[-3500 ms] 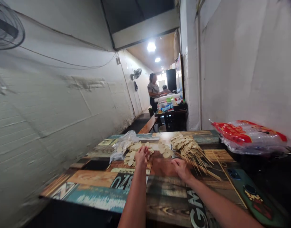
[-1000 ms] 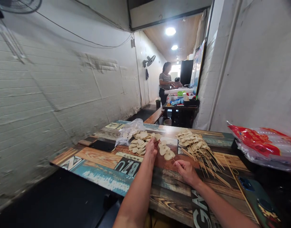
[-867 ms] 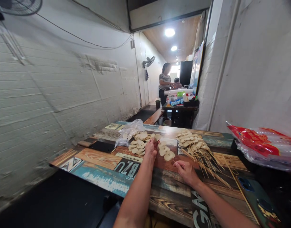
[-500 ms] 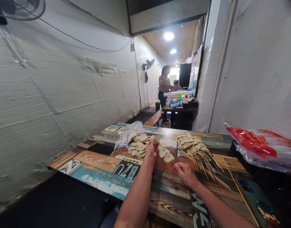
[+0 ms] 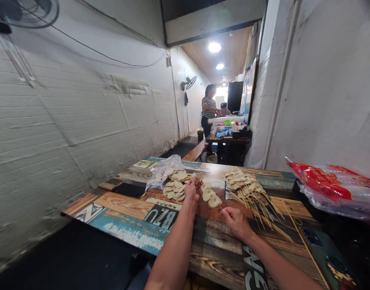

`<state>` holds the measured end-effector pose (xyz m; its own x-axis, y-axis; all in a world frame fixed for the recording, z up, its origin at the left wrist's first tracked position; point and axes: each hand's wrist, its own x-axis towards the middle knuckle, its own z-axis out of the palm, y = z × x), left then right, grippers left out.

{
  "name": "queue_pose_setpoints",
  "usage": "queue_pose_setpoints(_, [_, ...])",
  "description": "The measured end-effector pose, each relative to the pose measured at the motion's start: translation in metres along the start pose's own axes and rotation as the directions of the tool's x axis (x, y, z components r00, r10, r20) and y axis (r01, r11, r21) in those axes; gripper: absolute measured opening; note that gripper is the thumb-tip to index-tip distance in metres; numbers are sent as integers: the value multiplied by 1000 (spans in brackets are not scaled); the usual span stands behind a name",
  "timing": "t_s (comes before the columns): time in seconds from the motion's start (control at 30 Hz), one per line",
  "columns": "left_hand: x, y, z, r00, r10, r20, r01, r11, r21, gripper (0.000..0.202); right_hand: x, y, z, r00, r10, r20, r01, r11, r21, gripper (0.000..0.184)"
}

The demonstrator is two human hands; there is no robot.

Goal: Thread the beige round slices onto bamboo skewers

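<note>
My right hand (image 5: 235, 221) pinches the near end of a thin wooden skewer (image 5: 221, 207). Several pale, flat, round slices (image 5: 208, 195) are threaded along that skewer, which points away to the left. My left hand (image 5: 192, 191) is closed at the skewer's far end, with a pale round slice (image 5: 199, 176) in its fingers; part of the slice is hidden by them. Beside this hand lies a heap of loose slices (image 5: 174, 189). To the right, filled skewers are piled up, their slices (image 5: 242, 180) at the back and bare sticks (image 5: 265, 213) toward me.
A clear plastic bag (image 5: 169, 164) lies behind the loose slices, near a black flat object (image 5: 129, 189). At the right are a red and clear plastic package (image 5: 329, 185) and a phone (image 5: 326, 249). A person in a striped top (image 5: 208, 105) stands beyond another table (image 5: 228, 140).
</note>
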<state>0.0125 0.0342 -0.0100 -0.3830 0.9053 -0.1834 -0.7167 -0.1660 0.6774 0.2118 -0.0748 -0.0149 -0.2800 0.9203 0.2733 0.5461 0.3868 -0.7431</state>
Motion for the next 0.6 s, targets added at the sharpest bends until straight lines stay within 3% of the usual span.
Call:
queue_pose_setpoints(0.23, [-2, -3, 2, 999, 30, 21, -29, 999, -37, 21, 1, 0, 1, 1000, 0, -6, 0, 1000, -8, 45])
queue_pose_setpoints(0.47, [-7, -10, 4, 986, 147, 82, -147, 989, -3, 25, 1, 0, 1, 1000, -4, -6, 4, 1000, -1, 45])
queue_pose_setpoints(0.6, [-12, -12, 8, 983, 176, 60, -176, 984, 3, 26, 1, 1, 2, 1000, -11, -21, 12, 1000, 26, 44])
